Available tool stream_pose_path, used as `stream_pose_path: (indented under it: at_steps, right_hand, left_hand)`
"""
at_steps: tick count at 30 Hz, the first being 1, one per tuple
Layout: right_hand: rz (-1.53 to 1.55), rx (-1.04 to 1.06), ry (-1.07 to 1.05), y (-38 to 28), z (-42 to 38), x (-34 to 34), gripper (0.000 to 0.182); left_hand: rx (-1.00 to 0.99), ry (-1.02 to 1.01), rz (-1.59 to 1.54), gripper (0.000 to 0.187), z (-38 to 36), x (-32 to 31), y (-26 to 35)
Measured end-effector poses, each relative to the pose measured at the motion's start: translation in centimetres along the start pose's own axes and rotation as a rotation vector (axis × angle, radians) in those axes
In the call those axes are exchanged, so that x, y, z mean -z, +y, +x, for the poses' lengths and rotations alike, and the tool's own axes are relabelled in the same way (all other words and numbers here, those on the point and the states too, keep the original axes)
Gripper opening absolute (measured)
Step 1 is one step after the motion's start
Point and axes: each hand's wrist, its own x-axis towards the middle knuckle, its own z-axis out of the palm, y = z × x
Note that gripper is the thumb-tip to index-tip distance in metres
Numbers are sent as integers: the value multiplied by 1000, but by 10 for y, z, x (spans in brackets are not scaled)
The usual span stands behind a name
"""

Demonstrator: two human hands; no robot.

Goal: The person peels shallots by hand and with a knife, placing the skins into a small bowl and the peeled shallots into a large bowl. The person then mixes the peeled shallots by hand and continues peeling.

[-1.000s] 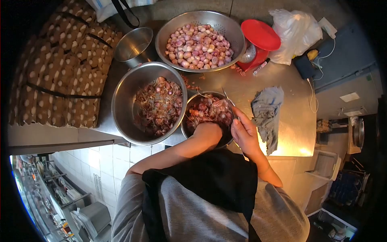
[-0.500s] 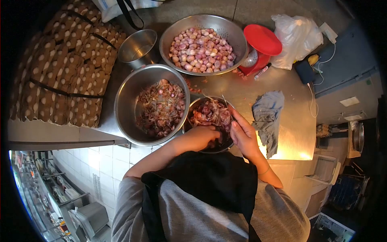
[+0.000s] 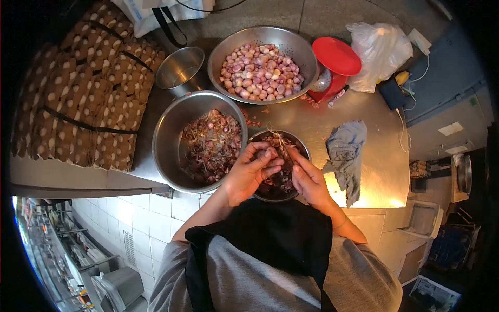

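Note:
My left hand (image 3: 253, 174) is raised over the near rim of a small metal bowl (image 3: 307, 151), fingers curled in a pinch. What lies between its fingertips is too small to make out. My right hand (image 3: 310, 182) is closed on a small knife (image 3: 287, 150), its thin blade pointing up and away over the bowl. Inside that bowl are reddish shallots and loose skins (image 3: 280, 179), partly hidden by my hands. Left of it stands a larger metal bowl (image 3: 162, 151) of unpeeled shallots with dry roots and skins (image 3: 208, 140).
Behind stands a colander (image 3: 307, 57) of peeled shallots (image 3: 262, 73), beside an empty metal pot (image 3: 182, 67) and a red scale (image 3: 338, 57). A grey cloth (image 3: 347, 156) lies right on the steel table (image 3: 384, 171). Stacked egg trays (image 3: 78, 99) occupy the left.
My left hand has come up out of the small bowl, its fingers now curled near my right hand. The right hand stays closed on the knife. The view has shifted slightly.

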Motion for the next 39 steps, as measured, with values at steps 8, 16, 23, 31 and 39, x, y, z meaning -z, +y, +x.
stream_pose_path:
  at_steps: [8, 16, 23, 31, 39]
  right_hand:
    - [-379, 150, -86, -7, -4, -3, 43]
    - [-661, 309, -11, 7, -5, -2, 43]
    - [-650, 368, 60, 10, 2, -9, 42]
    - [-187, 154, 44, 9, 8, -10, 23]
    - [112, 28, -27, 5, 11, -7, 16]
  left_hand:
    - [-45, 36, -53, 18, -7, -11, -3]
    - [-145, 45, -87, 11, -9, -7, -9]
    - [-185, 59, -109, 9, -12, -11, -18]
    - [-231, 36, 43, 13, -13, -16, -23]
    - [-204, 95, 141, 24, -10, -20, -19]
